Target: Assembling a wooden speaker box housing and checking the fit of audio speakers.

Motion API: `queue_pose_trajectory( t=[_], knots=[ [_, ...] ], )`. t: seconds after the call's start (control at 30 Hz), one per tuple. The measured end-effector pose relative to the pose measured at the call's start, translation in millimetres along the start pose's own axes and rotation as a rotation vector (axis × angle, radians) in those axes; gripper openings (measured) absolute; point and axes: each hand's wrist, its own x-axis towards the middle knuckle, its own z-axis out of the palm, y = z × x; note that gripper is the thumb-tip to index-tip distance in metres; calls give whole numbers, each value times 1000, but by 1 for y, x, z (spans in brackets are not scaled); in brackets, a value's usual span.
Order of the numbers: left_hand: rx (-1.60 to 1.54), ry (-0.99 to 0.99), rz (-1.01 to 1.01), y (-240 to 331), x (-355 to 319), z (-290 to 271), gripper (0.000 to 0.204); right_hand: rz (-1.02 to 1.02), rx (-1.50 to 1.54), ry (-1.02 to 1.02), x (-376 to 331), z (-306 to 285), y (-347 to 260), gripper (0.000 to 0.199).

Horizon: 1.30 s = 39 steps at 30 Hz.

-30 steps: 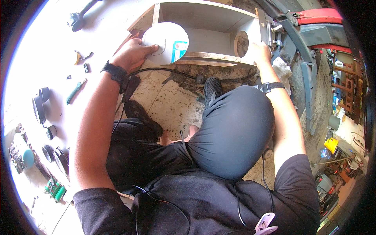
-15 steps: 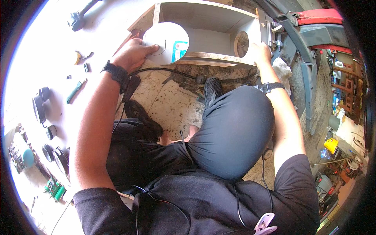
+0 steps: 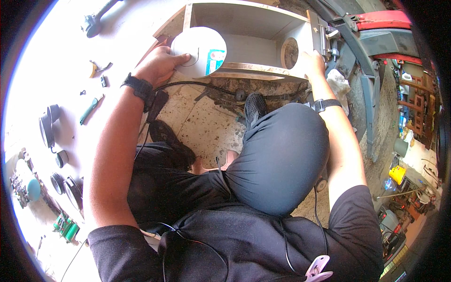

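Note:
My left hand [image 3: 162,65] grips a flat white round disc [image 3: 192,44] by its edge, thumb lying on top and fingers underneath. The disc has a blue and white label and covers the left part of an open wooden box [image 3: 253,69] with pale inner walls. At the box's right end, close to a round hole [image 3: 290,52] in its wall, my right hand [image 3: 314,63] is closed on the end panel; bright light washes out its fingers. Whether the disc rests on the box I cannot tell.
A black cable [image 3: 197,83] runs in front of the box. Grey and red metal framework [image 3: 371,70] stands to the right. On the left lie a teal-handled cutter [image 3: 89,112], round black parts [image 3: 47,127] and a green tool [image 3: 66,228]. A yellow item [image 3: 397,174] is at far right.

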Motion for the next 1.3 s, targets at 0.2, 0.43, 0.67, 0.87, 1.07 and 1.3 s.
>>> queue_pose_trajectory(
  t=[0.2, 0.43, 0.67, 0.87, 1.07, 1.3],
  knots=[
    [96, -9, 38, -1, 2, -1, 51, 96, 37, 11, 7, 6, 8, 51],
    [52, -23, 33, -11, 9, -4, 50, 80, 85, 26, 5, 6, 7, 51],
    [23, -35, 42, -15, 13, -6, 49, 44, 101, 16, 5, 5, 9, 53],
    [21, -21, 6, -10, 11, -3, 50, 50, 53, 16, 2, 0, 4, 57],
    [-11, -38, 16, -14, 14, -8, 51, 45, 59, 22, 1, 0, -1, 56],
    [13, -28, -26, 2, 2, 1, 50, 85, 46, 32, 2, 1, 2, 56]
  ],
)
